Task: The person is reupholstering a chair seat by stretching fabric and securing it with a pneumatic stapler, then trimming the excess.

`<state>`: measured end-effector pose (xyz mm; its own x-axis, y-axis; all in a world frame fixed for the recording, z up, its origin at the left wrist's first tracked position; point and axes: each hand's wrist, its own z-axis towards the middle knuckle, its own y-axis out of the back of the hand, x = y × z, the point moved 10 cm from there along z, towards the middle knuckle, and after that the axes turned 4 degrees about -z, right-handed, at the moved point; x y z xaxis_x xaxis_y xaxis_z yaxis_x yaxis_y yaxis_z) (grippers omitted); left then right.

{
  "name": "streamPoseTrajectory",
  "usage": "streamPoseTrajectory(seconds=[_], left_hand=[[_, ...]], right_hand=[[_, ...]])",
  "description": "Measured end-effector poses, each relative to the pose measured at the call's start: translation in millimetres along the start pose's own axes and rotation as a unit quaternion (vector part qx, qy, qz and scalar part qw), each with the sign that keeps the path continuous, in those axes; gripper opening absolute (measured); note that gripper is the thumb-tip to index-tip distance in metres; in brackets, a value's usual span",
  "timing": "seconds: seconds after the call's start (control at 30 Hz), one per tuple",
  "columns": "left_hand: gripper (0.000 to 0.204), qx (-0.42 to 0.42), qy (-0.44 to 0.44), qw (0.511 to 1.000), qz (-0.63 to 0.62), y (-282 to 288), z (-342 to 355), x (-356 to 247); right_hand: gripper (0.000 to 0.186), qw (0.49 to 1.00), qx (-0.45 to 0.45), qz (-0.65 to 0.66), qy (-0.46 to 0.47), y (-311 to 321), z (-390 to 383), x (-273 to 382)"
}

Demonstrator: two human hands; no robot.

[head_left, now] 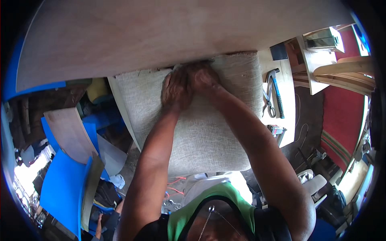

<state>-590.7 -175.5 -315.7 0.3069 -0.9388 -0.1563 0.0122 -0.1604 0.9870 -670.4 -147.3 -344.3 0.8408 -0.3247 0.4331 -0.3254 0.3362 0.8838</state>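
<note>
A seat cushion (209, 136) covered in beige woven fabric lies in front of me, its far edge against a large curved plywood panel (161, 32). My left hand (177, 90) rests on the fabric near that edge, fingers stretched forward. Right beside it and touching, my right hand (202, 77) presses where cushion and panel meet. Its fingertips are hidden at the seam, so its grip does not show. To the right, a claw hammer (275, 90) with a blue and black handle lies on the pale table (287, 128), next to scissors (269, 105).
A small red and dark tool or box (275, 129) sits at the table's right side. Blue curved panels (66, 188) and a wooden one (72, 132) stand at the left. Curved wooden frame parts (345, 72) are at the far right, above a red cloth (339, 116).
</note>
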Motion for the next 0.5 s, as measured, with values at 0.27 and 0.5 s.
streamPoseTrajectory(seconds=[0.27,0.5], left_hand=[[0.064,-0.045,-0.015,0.998,0.029,3.2,8.6,3.9],[0.064,-0.073,-0.019,0.996,0.039,14.6,11.1,-2.0]], right_hand=[[0.043,0.967,0.237,-0.019,-0.097,0.3,21.6,6.5],[0.046,0.958,0.270,-0.037,-0.085,-1.0,18.8,11.7]])
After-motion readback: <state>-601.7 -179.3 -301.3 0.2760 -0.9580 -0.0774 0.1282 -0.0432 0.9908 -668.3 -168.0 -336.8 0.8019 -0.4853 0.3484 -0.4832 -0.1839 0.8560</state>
